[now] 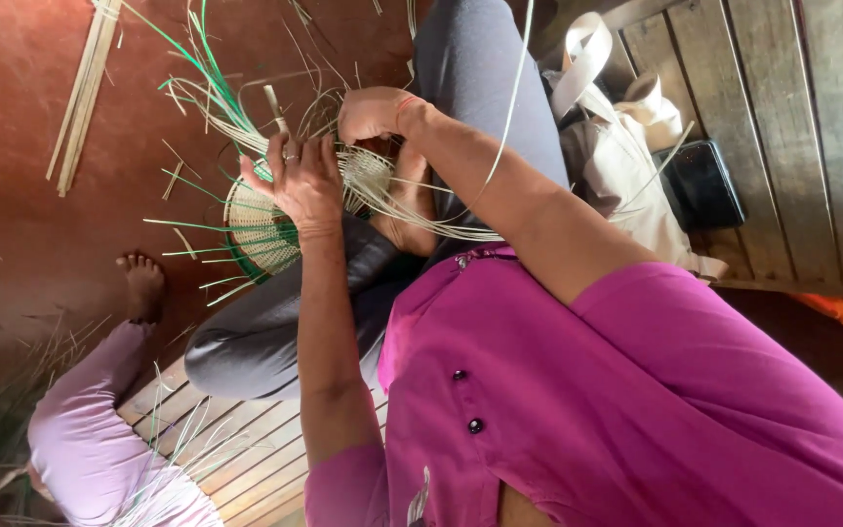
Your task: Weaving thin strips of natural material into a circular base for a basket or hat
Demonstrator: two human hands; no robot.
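Bamboo strips, pale and green, make up the half-woven basket (pixel 275 220) that lies across the person's lap in the head view, its round woven base facing the red floor (pixel 41 117). The left hand (pixel 306 181) lies flat over the weave with its fingers spread and curled down onto the strips, pressing the work rather than pinching anything; a ring shows on one finger. The right hand (pixel 373 112) is closed into a loose fist just beside it, at the far edge of the weave, fingers folded in on some thin strips, though exactly which ones it grips cannot be told. Loose pale strips (pixel 461 229) run from the weave back toward the magenta shirt (pixel 636 390), and green strips (pixel 207 68) fan out past the hands.

Around this: a bundle of bamboo slats (pixel 85 88) lies well apart on the floor, a cream cloth bag (pixel 617 146) and a black box (pixel 702 185) rest on the wooden bench (pixel 812 117) near the right arm. Another person in pink trousers (pixel 90 429) sits nearby, one bare foot (pixel 141 283) on the floor close to the basket
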